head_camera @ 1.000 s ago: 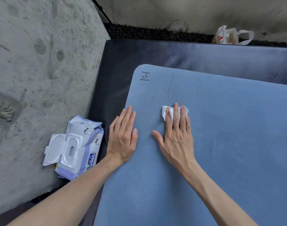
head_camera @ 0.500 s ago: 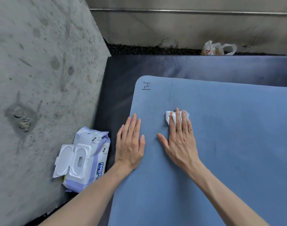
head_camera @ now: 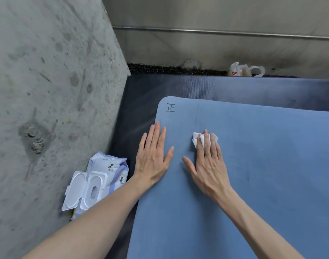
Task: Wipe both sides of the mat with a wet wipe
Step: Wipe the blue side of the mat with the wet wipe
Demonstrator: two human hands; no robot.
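Concrete wall (head_camera: pixel 48 90) flanks a dark floor mat (head_camera: pixel 197 86) (much wider) under the blue mat (head_camera: pixel 262 184). Left hand (head_camera: pixel 153 157) lies flat on its near-left edge; right hand (head_camera: pixel 209 161), fingers straight, presses the wet wipe (head_camera: pixel 196 139) onto it. An open wipes pack (head_camera: pixel 98 180) sits left.

Left hand (head_camera: pixel 154 160) and right hand (head_camera: pixel 209 166) flat, fingers straight.

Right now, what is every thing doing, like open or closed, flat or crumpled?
blue mat: lying flat, marked corner up.
wet wipe: crumpled, pressed under the fingers.
right hand: flat, pressing the wipe.
left hand: flat on the mat's edge.
wipes pack: lid flipped open.
plastic bag: crumpled by the wall.
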